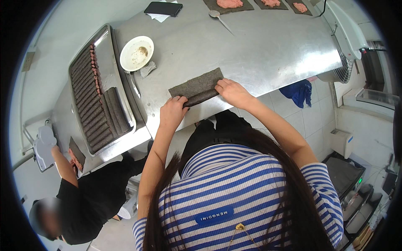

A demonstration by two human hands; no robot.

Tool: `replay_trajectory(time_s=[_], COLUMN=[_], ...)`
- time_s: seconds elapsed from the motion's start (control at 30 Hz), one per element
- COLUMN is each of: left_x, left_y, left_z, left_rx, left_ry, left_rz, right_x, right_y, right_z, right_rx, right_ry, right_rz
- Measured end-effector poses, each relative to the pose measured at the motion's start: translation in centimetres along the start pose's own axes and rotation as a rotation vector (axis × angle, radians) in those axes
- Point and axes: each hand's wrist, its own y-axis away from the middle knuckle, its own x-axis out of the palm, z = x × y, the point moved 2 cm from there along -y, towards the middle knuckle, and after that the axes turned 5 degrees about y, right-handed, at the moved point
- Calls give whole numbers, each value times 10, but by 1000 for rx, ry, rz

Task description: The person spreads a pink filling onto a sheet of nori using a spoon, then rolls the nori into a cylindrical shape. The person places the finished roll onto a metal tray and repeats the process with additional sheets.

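A dark seaweed sheet [197, 83] lies near the front edge of the steel table, its near edge rolled into a tube. My left hand [172, 109] is closed on the left end of this seaweed roll [202, 98]. At the right end, the fingers of my right hand [233, 92] curl over the roll. The sheet's far part is flat and bare. Whether any filling is inside the roll cannot be seen.
Left, a metal tray [104, 56] holds several dark rolls with pink ends. Beside it stand a white bowl [127, 62], a utensil [135, 85] and crumpled tissue [148, 69]. Farther back are a phone [163, 8], a spoon [215, 14] and meat-topped sheets [228, 4]. A co-worker [96, 196] works lower left.
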Motion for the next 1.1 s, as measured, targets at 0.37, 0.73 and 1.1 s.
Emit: replay_trajectory(time_s=[0.37, 0.73, 1.1], left_x=[-8, 9, 6], left_y=[-22, 2, 0], left_z=[15, -4, 0], left_rx=[-95, 47, 15], left_ry=[195, -93, -88], left_rz=[175, -89, -55], right_x=[11, 14, 1], right_y=[-40, -43, -15], right_z=[51, 55, 9], right_rx=[-189, -221, -93], right_ry=[-107, 92, 23], right_rz=[-226, -161, 31])
